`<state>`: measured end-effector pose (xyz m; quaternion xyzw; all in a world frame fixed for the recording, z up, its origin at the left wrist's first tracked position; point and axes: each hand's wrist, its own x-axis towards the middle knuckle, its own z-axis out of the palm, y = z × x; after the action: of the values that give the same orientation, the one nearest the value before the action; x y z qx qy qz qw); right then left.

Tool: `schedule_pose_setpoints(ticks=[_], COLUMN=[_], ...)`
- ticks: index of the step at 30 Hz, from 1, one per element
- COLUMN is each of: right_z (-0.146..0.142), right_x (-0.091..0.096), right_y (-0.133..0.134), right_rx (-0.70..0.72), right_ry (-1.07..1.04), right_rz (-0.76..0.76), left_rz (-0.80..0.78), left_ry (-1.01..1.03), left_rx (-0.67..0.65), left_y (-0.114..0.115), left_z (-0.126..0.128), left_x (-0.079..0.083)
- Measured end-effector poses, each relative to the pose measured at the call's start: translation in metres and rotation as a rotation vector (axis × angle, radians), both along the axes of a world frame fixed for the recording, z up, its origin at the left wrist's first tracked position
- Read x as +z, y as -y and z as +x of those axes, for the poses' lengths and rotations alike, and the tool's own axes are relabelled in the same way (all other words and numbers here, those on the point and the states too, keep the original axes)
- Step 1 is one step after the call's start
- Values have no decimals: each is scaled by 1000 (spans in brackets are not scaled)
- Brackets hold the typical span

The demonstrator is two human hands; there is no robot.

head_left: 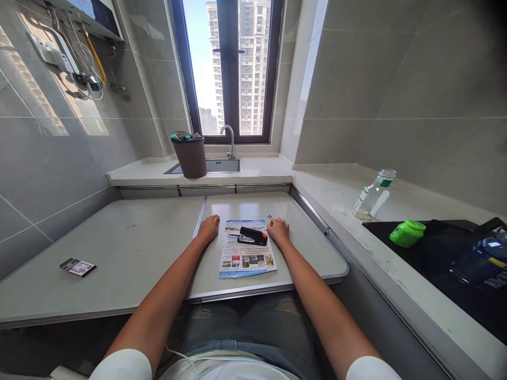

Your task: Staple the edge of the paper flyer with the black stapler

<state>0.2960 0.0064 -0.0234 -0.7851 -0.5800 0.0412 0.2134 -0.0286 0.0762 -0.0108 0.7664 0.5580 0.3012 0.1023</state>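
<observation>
My left hand rests palm down on the pale table, left of a printed sheet. Its fingers lie loosely on the tabletop, with nothing in them. On the other side, my right hand lies at the sheet's upper right edge, its fingers slightly bent and holding nothing visible. Between the hands, a black stapler with a red spot lies on its side across the sheet. Some tiny dark bits, too small to name, are just beyond my right fingers.
A small card lies on the table's left part. Behind are a brown bin, a sink and a faucet. The right counter holds a clear bottle, a green jar and a dark bag.
</observation>
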Motion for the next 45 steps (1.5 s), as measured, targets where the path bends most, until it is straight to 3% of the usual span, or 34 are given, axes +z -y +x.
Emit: schedule_pose_setpoints(ticks=[5,12,17,23,25,30,45], right_z=[0,1,-5,-12,-12,-13,-14], right_x=[-1,3,13,17,17,15,15], right_y=[0,0,5,13,14,17,19], right_rx=[10,99,401,832,917,1014,1003], right_ry=[-22,-127,-177,-387,-442,-398,-418], right_rz=[20,168,313,341,304,176,148], left_rz=[31,138,180,191,169,123,156], left_ry=[-39,102,265,440,440,458,434], left_rx=[-22,-20,-94,-236,-260,-306,-350], left_y=[10,49,73,82,84,87,87], left_z=[-2,-1,11,15,15,17,20], left_x=[-6,-8,-5,0,2,3,0])
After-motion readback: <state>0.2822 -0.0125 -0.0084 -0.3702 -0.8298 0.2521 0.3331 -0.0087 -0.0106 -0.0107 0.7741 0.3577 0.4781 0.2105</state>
